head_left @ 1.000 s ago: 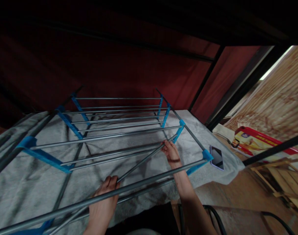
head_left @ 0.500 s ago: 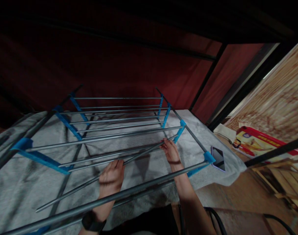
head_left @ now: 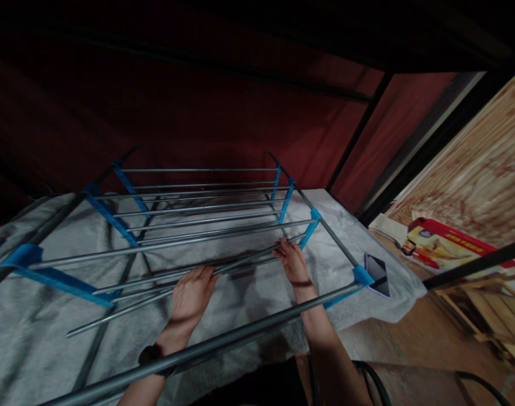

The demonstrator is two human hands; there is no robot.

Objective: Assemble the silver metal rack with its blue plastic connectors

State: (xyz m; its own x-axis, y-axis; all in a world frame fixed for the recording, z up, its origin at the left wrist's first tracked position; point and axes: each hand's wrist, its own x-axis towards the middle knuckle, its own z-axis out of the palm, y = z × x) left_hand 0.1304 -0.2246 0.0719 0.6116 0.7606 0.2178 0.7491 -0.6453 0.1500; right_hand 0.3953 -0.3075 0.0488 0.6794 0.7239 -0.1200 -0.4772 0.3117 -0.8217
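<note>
Rod (head_left: 114,314), slim, round and metallic grey, slants across the near part of a rack (head_left: 173,243) built of similar tubes (head_left: 223,337) and flat blue plastic-looking brackets (head_left: 63,281). The left hand (head_left: 193,293), fingers curled over, grips the rod's middle; the right hand (head_left: 291,259) pinches it toward the rack's right side. Under the rack spreads a fleecy, wrinkled grey cloth (head_left: 337,256). Right of the rack lie a dark-screened phone (head_left: 377,274) and, farther off, a red-and-yellow box (head_left: 435,248), its lettering (head_left: 469,243) too blurred to read.

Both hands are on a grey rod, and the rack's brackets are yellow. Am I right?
Not quite. In the head view, the brackets on the rack are blue. The left hand and right hand are indeed on a grey rod.
</note>
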